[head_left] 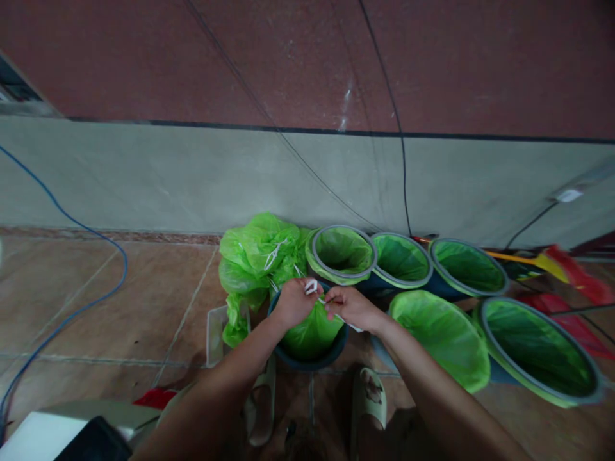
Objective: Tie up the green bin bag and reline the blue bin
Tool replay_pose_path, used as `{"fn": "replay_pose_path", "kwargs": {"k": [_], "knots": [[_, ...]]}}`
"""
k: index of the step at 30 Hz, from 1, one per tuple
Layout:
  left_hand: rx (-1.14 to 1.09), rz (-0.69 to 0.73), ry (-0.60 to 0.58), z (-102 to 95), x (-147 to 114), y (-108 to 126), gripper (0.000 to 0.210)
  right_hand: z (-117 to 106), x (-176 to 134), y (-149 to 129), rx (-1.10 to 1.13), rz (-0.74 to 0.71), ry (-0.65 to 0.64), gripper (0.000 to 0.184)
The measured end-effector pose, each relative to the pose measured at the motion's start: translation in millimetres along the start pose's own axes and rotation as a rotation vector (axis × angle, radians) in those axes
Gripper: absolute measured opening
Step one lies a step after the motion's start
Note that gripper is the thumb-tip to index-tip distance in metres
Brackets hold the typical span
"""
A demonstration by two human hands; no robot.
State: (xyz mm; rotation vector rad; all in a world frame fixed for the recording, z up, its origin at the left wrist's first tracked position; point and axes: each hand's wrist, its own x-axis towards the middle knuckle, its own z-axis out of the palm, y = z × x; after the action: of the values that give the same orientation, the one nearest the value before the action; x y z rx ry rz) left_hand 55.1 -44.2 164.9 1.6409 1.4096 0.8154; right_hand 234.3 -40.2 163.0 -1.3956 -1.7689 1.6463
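While both hands meet over the dark bin (pixel 310 358), the left hand (pixel 294 302) is closed around a white drawstring (pixel 311 286) at the mouth of the green bag (pixel 312 333) lining that bin. The right hand (pixel 350 307), just beside it, pinches what looks like the other end of the string between fingertips, a white strip trailing under its palm. The bag sits directly beneath the grip, bunched inside the bin. Just beyond the left hand lies a heap of tied green bags (pixel 259 256). Beyond and to the right of the grip stand five more green-lined bins (pixel 342 253), their rims touching or nearly so. Two sandalled feet (pixel 368 397) show below.
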Motion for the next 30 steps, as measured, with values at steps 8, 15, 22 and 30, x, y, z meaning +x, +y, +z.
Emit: {"fn": "replay_pose_path", "kwargs": {"k": [8,15,22,30], "knots": [[0.087,0.304,0.107,4.1,-5,4,0.028,-2,4,-3,-0.006,-0.154,0.137,0.027],[-0.062,0.176,0.167,11.5,-7,8,0.029,1,-6,-18,0.306,-0.03,0.013,0.042],[-0.062,0.019,-0.017,-2.8,-3,6,0.008,1,-1,-12,0.059,-0.085,0.16,0.03],[0.295,0.046,-0.074,-12.4,-1,2,0.014,-2,-4,-12,-0.778,-0.069,0.417,0.02]]}}
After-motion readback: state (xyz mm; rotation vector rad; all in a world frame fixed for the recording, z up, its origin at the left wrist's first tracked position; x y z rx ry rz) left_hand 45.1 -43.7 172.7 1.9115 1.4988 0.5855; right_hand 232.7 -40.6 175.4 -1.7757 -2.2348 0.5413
